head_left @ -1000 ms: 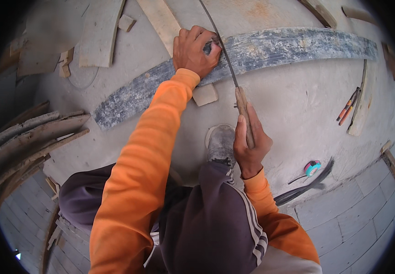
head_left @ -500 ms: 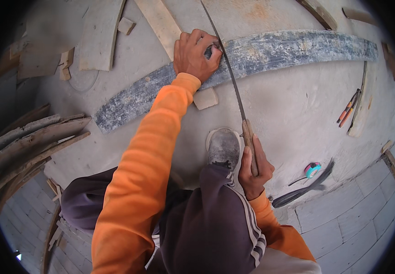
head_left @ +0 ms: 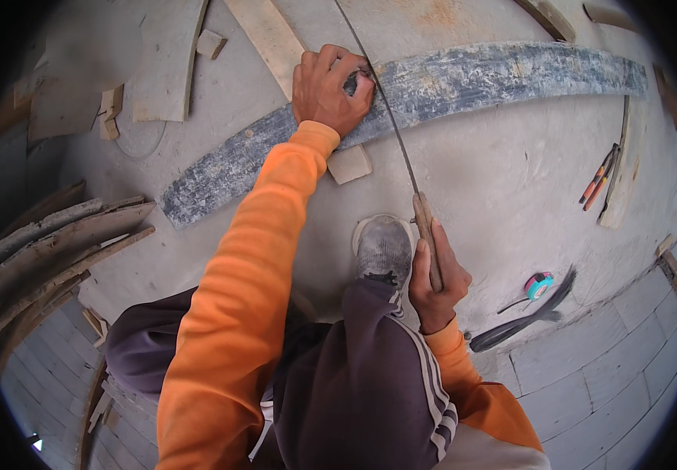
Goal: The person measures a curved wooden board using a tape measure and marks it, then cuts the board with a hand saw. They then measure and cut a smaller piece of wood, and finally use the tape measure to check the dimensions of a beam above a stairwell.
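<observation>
A long curved grey-blue plank [head_left: 471, 78] lies across the concrete floor. My left hand [head_left: 329, 88] presses down on it near its middle, fingers curled beside a thin saw blade. My right hand [head_left: 436, 274] grips the wooden handle of that handsaw [head_left: 426, 235]; its narrow blade [head_left: 385, 102] runs up across the plank past my left fingers. My grey shoe [head_left: 384, 249] stands on the floor just left of the handle. Both sleeves are orange.
A pale wooden board [head_left: 268, 39] passes under the plank. Curved weathered planks [head_left: 48, 243] are stacked at left. Red-handled pliers [head_left: 601, 176] and a wood strip lie at right, a blue tape measure [head_left: 539, 283] and a dark curved strip [head_left: 522, 317] near my right hand.
My right hand has drawn the saw handle back toward me, lower in view. My left hand stays pressed on the plank.
</observation>
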A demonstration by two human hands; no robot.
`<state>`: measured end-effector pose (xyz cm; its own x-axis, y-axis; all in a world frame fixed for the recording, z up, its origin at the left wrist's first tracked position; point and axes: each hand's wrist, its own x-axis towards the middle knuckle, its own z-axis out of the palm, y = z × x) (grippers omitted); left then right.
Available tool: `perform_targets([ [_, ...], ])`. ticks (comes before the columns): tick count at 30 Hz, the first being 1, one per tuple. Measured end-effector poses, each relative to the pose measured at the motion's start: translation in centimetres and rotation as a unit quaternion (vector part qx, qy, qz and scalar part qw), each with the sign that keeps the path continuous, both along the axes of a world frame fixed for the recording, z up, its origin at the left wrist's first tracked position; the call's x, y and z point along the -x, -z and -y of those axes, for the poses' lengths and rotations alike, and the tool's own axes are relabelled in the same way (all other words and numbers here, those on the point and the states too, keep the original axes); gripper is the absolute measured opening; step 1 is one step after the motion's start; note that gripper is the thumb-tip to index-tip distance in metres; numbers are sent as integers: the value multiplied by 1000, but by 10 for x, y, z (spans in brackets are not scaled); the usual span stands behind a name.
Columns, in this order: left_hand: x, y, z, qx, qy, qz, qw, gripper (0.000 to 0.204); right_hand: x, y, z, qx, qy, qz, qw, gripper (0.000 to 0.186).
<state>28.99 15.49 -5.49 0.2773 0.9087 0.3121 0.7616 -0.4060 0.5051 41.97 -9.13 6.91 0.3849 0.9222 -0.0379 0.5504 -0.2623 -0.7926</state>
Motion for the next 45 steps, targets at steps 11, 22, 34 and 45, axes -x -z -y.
perform_targets([
  [11, 0, -1, -1, 4, 3, 7, 1000, 16, 4, 4, 2, 2, 18, -20, 1000, 36],
  [22, 1, -1, -4, 15, -1, 5, 1000, 16, 10, -5, 10, 32, 23, -27, 999, 35],
  [34, 3, -2, -9, 18, -1, 4, 1000, 17, 8, 3, 1, 4, 36, -26, 999, 36],
  [45, 3, -5, -7, 27, -8, 0, 1000, 17, 12, -9, 4, 33, 37, -30, 998, 33],
])
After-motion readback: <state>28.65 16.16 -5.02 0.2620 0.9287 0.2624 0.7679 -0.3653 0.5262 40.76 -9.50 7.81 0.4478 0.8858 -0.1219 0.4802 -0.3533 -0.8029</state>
